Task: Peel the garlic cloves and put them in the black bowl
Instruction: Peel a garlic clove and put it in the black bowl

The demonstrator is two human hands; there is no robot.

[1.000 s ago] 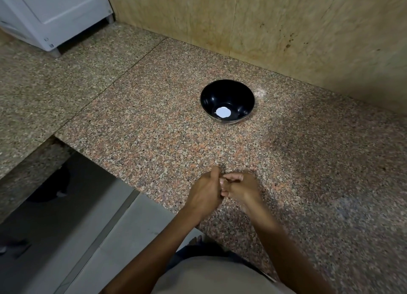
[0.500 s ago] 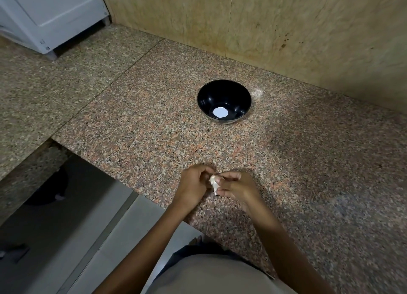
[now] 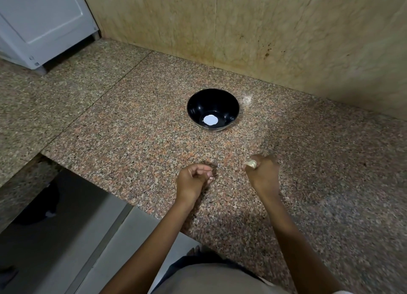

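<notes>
In the head view, a clove point(image 3: 250, 164) is gripped by the right hand point(image 3: 265, 172). The fingers of that hand are curled round it into a fist, and the pale clove is seen sticking out at the thumb side, toward the left hand point(image 3: 193, 180). Whether any skin is left on the clove cannot be told.

The left hand is held apart from the right. Its fingers point(image 3: 204, 167) are curled in against the thumb, and nothing is seen between them. Both hands are held low over the counter point(image 3: 132, 128); whether it is touched by either cannot be told.

The bowl point(image 3: 198, 104) is set upright on the counter, ahead of the fingers and well apart from them, roughly in line with the gap between the two hands. A round white patch is seen at its bottom; what it is cannot be told.

Beyond the bowl the counter is met by a tan wall point(image 3: 275, 29). A white cabinet point(image 3: 44, 18) stands far ahead of the left fingers, off to their left.
</notes>
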